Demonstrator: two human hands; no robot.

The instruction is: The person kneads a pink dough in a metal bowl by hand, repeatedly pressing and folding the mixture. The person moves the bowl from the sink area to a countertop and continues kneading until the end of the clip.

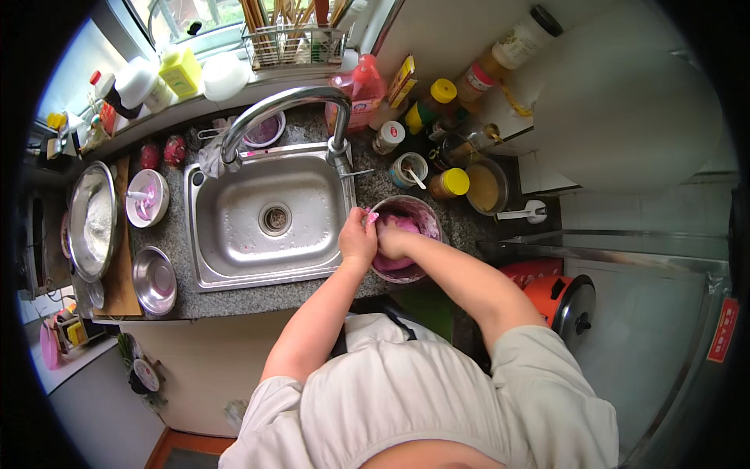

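A deep round bowl [433, 220] stands on the counter just right of the sink, its inner wall smeared with pink residue. Pink dough [398, 261] lies inside it. My left hand [358, 237] grips the bowl's left rim, with bits of pink dough stuck to the thumb and fingers. Reaching down into the bowl, my right hand [394, 239] has its curled fingers in the dough; the fingertips are hidden.
Left of the bowl is a stainless steel sink [234, 199] under a curved faucet [281, 94]. Jars, including a yellow-lidded one [454, 183], crowd behind the bowl. Farther left are a basin of white powder [96, 225], a white bowl [158, 179] and a metal bowl [153, 281].
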